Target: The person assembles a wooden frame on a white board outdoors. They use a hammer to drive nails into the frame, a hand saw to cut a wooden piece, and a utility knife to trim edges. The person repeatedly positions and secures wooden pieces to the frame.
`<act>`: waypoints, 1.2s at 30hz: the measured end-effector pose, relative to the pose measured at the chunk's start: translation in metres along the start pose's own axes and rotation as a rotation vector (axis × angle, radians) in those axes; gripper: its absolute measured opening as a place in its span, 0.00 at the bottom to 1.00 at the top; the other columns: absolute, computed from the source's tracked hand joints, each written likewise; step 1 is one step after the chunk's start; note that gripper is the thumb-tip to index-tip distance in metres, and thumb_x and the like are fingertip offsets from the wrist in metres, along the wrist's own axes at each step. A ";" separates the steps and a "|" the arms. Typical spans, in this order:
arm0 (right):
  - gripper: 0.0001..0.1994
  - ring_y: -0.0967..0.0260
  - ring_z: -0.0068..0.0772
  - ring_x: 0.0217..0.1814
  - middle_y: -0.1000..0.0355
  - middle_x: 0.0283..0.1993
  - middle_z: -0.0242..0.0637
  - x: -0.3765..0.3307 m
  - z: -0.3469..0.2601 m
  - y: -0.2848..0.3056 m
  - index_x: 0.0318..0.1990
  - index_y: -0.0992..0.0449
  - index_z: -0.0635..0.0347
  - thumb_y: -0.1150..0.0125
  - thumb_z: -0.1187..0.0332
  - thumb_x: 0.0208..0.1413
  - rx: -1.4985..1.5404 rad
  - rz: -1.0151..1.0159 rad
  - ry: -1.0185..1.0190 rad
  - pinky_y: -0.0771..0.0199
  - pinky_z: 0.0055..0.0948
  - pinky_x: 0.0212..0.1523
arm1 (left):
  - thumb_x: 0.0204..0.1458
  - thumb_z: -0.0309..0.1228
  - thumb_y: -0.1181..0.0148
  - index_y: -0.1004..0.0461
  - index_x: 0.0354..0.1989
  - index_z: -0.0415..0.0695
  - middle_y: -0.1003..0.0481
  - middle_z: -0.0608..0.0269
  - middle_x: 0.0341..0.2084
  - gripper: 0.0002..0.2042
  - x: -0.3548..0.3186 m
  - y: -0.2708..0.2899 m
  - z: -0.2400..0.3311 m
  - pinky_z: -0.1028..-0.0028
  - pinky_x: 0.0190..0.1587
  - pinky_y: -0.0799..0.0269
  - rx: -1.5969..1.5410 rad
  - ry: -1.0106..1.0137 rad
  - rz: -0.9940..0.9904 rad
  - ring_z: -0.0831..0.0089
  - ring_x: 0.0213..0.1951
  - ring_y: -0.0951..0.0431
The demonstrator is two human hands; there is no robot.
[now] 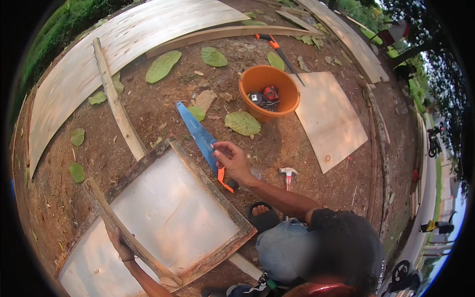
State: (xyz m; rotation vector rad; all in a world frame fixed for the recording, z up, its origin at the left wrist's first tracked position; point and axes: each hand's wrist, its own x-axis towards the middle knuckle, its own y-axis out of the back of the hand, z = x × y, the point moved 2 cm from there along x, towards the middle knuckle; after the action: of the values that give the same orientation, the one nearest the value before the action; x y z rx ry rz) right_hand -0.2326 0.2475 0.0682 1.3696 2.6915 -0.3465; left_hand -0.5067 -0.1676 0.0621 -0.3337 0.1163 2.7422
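Observation:
My left hand [118, 243] grips the side of a rough wooden strip [129, 236] that crosses a pale panel [173, 208]. Bark-edged boards [200, 178] run along the panel's rim. My right hand [232, 161] is raised above the ground beyond the panel, thumb and fingers pinched together; whatever they hold is too small to name. Close beside that hand, a handsaw [195, 129] with a blue blade and an orange-and-black handle lies by the frame's corner. A claw hammer [288, 174] with a reddish handle is on the soil to its right.
An orange bucket [269, 113] holds a tape measure and a pile of nails. Behind it lies a second saw [281, 53]; a square plywood piece [330, 119] is at right. Large plywood [118, 34], a loose pole [116, 101] and big green leaves [163, 67] lie farther off.

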 end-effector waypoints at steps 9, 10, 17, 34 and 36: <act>0.26 0.24 0.35 0.44 0.29 0.55 0.47 -0.081 0.057 0.177 0.63 0.34 0.64 0.34 0.70 0.59 -0.588 0.418 0.216 0.22 0.35 0.48 | 0.52 0.51 0.37 0.33 0.61 0.42 0.27 0.67 0.32 0.33 -0.020 -0.175 -0.049 0.75 0.25 0.23 -0.074 0.211 -0.715 0.76 0.27 0.23; 0.29 0.26 0.43 0.49 0.30 0.55 0.50 -0.105 0.061 0.193 0.64 0.35 0.64 0.33 0.68 0.56 -0.739 0.451 0.239 0.25 0.40 0.53 | 0.51 0.49 0.35 0.36 0.61 0.41 0.28 0.63 0.41 0.34 -0.034 -0.188 -0.048 0.71 0.42 0.27 -0.104 0.257 -0.777 0.72 0.40 0.25; 0.35 0.38 0.56 0.65 0.35 0.61 0.52 -0.304 0.100 0.242 0.68 0.36 0.60 0.34 0.59 0.53 -1.240 0.472 -0.197 0.37 0.51 0.64 | 0.48 0.32 0.28 0.46 0.61 0.47 0.25 0.57 0.47 0.35 -0.071 -0.234 -0.077 0.70 0.49 0.25 -0.029 0.228 -0.927 0.71 0.45 0.24; 0.27 0.33 0.29 0.37 0.32 0.40 0.37 -0.316 0.162 0.219 0.55 0.33 0.63 0.26 0.73 0.49 -0.807 0.299 -0.251 0.28 0.31 0.39 | 0.64 0.44 0.48 0.37 0.65 0.37 0.22 0.55 0.39 0.28 -0.056 -0.216 -0.057 0.69 0.44 0.21 0.219 0.216 -0.915 0.68 0.38 0.18; 0.24 0.34 0.26 0.34 0.32 0.37 0.35 -0.322 0.183 0.238 0.52 0.33 0.63 0.26 0.73 0.49 -0.716 0.320 -0.216 0.28 0.30 0.38 | 0.64 0.44 0.49 0.37 0.65 0.37 0.22 0.55 0.39 0.28 -0.059 -0.216 -0.059 0.69 0.44 0.21 0.256 0.213 -0.903 0.68 0.37 0.18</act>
State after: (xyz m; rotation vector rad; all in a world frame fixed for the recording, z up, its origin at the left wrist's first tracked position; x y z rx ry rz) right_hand 0.1471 0.0850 -0.0835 1.3739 2.0467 0.4329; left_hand -0.3596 0.0037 0.0114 -0.4637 0.2881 1.7740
